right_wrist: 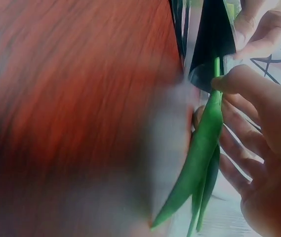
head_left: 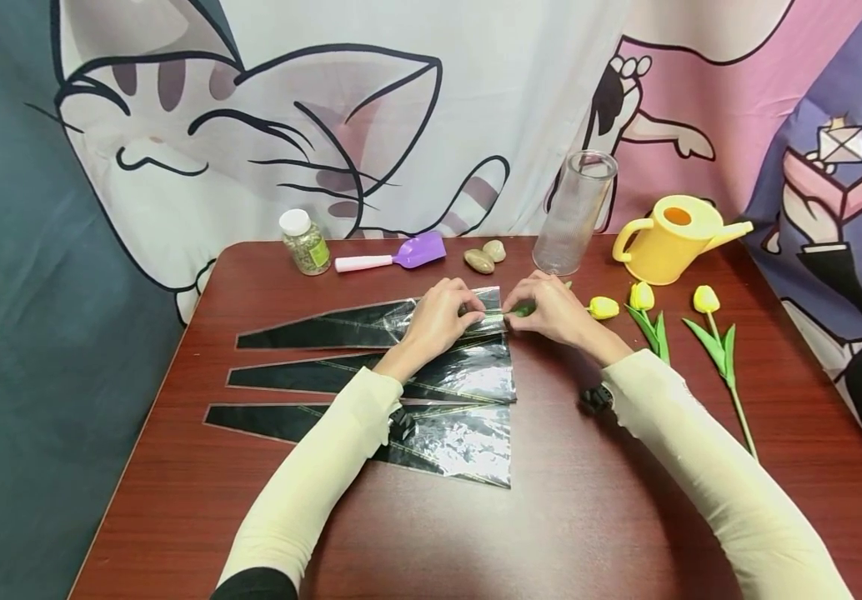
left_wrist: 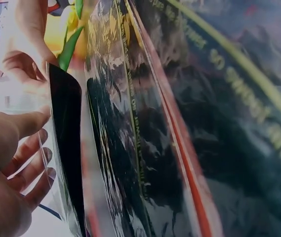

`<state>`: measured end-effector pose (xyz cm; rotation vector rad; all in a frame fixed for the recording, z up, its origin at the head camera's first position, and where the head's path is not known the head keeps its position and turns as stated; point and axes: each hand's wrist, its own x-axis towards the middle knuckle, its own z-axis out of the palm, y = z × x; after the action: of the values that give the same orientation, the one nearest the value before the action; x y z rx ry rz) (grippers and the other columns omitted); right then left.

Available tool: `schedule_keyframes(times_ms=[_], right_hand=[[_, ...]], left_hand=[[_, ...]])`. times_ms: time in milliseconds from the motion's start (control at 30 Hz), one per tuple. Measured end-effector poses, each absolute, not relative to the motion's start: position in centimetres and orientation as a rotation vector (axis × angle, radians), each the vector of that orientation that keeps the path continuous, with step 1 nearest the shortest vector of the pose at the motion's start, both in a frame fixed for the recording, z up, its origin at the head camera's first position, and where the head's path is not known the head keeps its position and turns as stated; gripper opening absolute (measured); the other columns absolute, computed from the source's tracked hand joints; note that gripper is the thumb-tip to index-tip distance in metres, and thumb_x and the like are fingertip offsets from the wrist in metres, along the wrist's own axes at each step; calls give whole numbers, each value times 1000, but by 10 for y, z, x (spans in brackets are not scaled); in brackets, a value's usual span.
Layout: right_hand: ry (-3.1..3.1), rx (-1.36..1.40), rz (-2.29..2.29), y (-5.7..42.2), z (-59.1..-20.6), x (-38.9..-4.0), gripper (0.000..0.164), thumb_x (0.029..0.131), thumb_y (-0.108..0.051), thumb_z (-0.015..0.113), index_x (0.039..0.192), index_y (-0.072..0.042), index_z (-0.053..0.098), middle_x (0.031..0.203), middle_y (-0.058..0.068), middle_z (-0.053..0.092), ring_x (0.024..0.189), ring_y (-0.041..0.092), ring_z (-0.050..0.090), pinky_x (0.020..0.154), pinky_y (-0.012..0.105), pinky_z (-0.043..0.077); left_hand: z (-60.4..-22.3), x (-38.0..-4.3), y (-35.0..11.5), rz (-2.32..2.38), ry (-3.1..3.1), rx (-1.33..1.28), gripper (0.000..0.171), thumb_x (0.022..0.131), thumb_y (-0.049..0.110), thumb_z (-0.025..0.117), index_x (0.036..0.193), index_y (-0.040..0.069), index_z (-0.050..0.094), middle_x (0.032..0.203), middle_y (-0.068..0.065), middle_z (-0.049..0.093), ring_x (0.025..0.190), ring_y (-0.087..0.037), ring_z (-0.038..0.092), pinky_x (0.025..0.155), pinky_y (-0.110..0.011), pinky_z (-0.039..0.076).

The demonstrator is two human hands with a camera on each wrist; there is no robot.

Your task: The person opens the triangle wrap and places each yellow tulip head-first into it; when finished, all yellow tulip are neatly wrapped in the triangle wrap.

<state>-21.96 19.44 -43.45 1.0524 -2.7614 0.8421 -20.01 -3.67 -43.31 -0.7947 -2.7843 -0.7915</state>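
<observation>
Three tapered flower sleeves of black and clear plastic lie side by side: the far sleeve (head_left: 333,327), the middle sleeve (head_left: 311,372) and the near sleeve (head_left: 453,437). My left hand (head_left: 440,315) pinches the far sleeve near its wide end, lifting the edge so its mouth gapes. Opposite it, my right hand (head_left: 551,310) pinches a tulip by its green stem, close to the leaves (right_wrist: 208,123). The stem's end enters the sleeve mouth, where the plastic hides it. A yellow tulip head (head_left: 603,307) shows just past the right hand.
Two more tulips, one tulip (head_left: 642,297) and another tulip (head_left: 707,300), lie at right. Along the back stand a lidded jar (head_left: 307,246), purple scoop (head_left: 419,249), two stones (head_left: 479,261), clear glass vase (head_left: 572,217) and yellow watering can (head_left: 659,250).
</observation>
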Motion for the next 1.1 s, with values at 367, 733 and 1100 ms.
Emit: schedule_keyframes(times_ms=[367,733,1100], right_hand=[[-2730,966,987,187,-447,-223,5,77,-7,77,81,-11,77,103,3,65,98,23,48,84,45,34],[-2760,872,986,182,-449,-222,6,76,-9,78,80,-13,78,113,8,63,106,31,45,94,55,27],[-2809,882,924,183,-447,-221,7,78,-12,78,85,-14,78,120,8,61,109,29,44,93,54,28]], left_hand=[[-437,-200,-39,-848,-2743,-809,6,86,23,77,91,19,77,88,7,60,90,-13,54,78,-30,45],[-437,-203,-39,-893,-2724,-825,7,86,23,77,92,19,77,89,6,60,89,-11,54,78,-29,44],[-439,-202,-41,-904,-2725,-830,6,87,22,77,92,18,77,88,6,60,88,-11,53,77,-28,44]])
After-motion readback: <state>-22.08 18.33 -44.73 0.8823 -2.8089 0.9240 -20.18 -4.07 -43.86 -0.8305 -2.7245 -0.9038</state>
